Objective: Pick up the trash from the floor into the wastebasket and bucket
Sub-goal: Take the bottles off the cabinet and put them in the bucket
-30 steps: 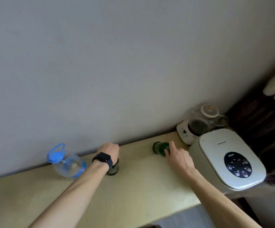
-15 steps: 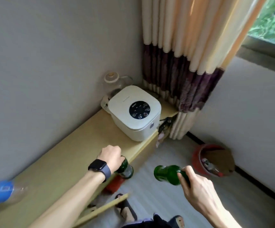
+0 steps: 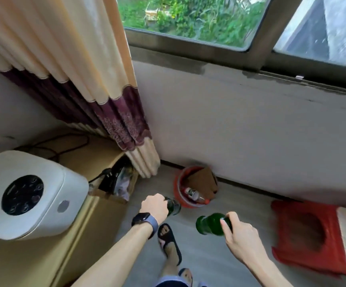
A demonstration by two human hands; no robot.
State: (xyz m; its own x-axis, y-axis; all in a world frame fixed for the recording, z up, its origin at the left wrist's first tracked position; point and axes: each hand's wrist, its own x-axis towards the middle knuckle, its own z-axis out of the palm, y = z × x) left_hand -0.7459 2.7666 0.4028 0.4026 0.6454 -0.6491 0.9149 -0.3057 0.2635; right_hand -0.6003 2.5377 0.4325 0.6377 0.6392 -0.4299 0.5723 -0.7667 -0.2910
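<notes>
**A:** What are the hands doing?

**B:** The left hand (image 3: 154, 206), with a dark smartwatch (image 3: 142, 217) on its wrist, curls its fingers round a dark green glass bottle (image 3: 173, 207). It holds the bottle over the floor, just on the near side of the round red plastic bucket (image 3: 177, 196). The right hand (image 3: 239, 235) grips a bright green glass bottle (image 3: 209, 224) by the neck, to the right of the first.

**A:** What has changed?

**B:** Half a second ago the left bottle hung beside the yellow wooden counter (image 3: 43, 255). Both bottles are now closer to the bucket, which holds brown cardboard (image 3: 203, 183).
</notes>
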